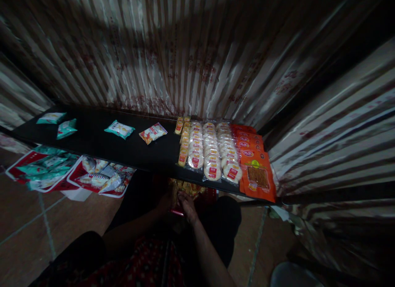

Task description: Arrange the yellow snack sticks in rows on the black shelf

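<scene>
Just below the front edge of a black shelf, my right hand [187,206] reaches over gold-wrapped snack packets [194,189] in a red basket [211,195]. Its fingers are bent together among the wrappers; what they pinch is too dim to make out. My left hand [166,199] is beside the same packets, mostly lost in shadow, with its fingers hidden. On the shelf above, slim yellow packets [184,147] lie in an overlapping row. Beside them are several rows of clear-wrapped round white crackers [211,155].
Orange snack bags [257,171] overlap at the right end of the black shelf [89,130]. Teal packets [119,129] and a white-and-orange packet [153,133] lie further left. Baskets of teal packets [46,165] and mixed packets [103,176] stand below. A striped curtain [173,52] hangs behind.
</scene>
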`<state>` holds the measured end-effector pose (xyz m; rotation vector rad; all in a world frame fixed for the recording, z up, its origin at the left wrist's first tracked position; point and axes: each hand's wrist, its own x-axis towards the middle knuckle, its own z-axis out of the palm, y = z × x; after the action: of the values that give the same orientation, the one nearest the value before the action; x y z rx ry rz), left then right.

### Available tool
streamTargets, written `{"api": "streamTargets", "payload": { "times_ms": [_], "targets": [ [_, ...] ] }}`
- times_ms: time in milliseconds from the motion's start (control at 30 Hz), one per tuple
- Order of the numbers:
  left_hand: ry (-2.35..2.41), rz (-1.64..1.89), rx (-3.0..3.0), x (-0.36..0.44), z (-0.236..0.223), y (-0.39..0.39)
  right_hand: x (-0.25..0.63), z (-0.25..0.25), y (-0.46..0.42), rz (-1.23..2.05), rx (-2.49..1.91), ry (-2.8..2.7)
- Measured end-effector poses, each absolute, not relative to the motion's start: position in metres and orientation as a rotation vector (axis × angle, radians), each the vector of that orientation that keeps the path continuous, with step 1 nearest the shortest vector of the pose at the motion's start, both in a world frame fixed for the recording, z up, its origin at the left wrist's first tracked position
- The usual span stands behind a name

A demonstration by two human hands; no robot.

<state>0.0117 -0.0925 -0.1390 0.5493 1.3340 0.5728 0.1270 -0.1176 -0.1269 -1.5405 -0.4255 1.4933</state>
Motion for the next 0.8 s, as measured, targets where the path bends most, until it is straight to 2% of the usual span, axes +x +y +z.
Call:
{"api": "streamTargets", "payload": {
  "times_ms": [367,800],
  "targets": [
    [1.285,0.601,1.131,0.017,-0.133,-0.100,0.122,-0.113,-0.121,1.524,-1.461,-0.515],
    [1.434,0.686,0.938,0.021,-0.120,-0.103,0.127,-0.112,-0.122,1.466,-1.574,-0.473]
  ]
}}
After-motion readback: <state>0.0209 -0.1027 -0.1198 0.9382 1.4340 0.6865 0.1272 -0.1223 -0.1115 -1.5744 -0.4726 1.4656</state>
